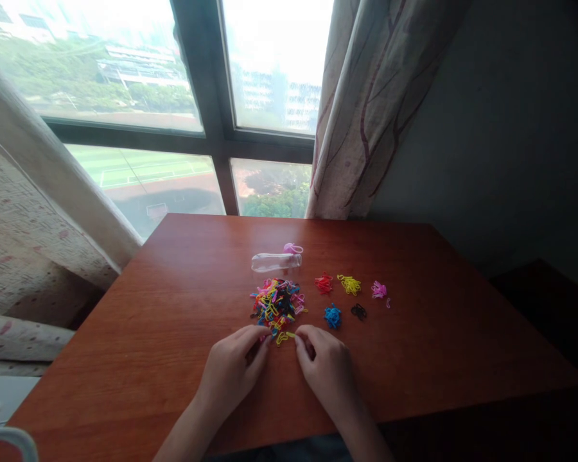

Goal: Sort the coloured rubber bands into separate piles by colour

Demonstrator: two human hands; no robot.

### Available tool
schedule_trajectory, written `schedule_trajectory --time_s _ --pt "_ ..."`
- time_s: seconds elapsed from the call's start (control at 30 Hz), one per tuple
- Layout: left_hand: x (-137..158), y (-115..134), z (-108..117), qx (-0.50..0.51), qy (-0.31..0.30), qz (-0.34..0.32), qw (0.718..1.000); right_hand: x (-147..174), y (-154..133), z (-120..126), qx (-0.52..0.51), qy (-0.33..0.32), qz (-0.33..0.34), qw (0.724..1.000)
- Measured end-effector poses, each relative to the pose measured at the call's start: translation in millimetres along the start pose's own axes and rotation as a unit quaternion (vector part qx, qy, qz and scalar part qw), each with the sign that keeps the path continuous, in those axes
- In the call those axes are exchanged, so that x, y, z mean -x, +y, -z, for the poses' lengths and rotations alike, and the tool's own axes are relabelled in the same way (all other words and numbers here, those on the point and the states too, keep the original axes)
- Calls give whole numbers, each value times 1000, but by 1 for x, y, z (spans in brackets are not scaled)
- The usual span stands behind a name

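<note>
A mixed pile of small pin-shaped plastic stitch markers (pixel 275 301) in several colours lies in the middle of the table. At its near edge my left hand (pixel 236 359) is closed in a pinch; a blue piece shows by the fingertips, but whether it is gripped is unclear. Opposite, my right hand (pixel 325 360) pinches the end of a yellow stitch marker (pixel 291 334). More yellow stitch markers (pixel 282 339) lie between the two hands. To the right are single-colour heaps: red (pixel 324 283), yellow (pixel 350 285), pink (pixel 379 290), blue (pixel 332 316) and black (pixel 359 312).
Beyond the pile, a clear plastic bottle (pixel 275 262) lies on its side, with a pink looped piece (pixel 293 248) behind it. The brown wooden table (pixel 173 333) reaches a window (pixel 212 128) with curtains (pixel 366 96) at both sides. A pale curved bar (pixel 9 436) stands at lower left.
</note>
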State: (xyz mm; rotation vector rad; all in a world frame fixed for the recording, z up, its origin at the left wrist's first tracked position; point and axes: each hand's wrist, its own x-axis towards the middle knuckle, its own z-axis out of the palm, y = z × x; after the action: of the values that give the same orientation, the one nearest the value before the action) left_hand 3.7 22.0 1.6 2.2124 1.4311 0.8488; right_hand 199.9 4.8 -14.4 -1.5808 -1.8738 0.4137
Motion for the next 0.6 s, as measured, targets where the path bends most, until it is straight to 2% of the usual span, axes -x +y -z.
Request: schedule_trajectory --time_s 0.23,0.4,0.5,0.6 --pt "0 0 -1 -3 -1 -2 1000 0 2 1 -56 10 -14 998" --pt "0 -1 -1 -5 -13 3 1000 -2 2 6 -118 40 -42 991" --pt "0 -1 -1 -9 -20 3 1000 -9 10 17 -104 67 -48 991" --pt "1 0 -1 -14 -19 1 1000 -23 30 36 -58 107 -59 991"
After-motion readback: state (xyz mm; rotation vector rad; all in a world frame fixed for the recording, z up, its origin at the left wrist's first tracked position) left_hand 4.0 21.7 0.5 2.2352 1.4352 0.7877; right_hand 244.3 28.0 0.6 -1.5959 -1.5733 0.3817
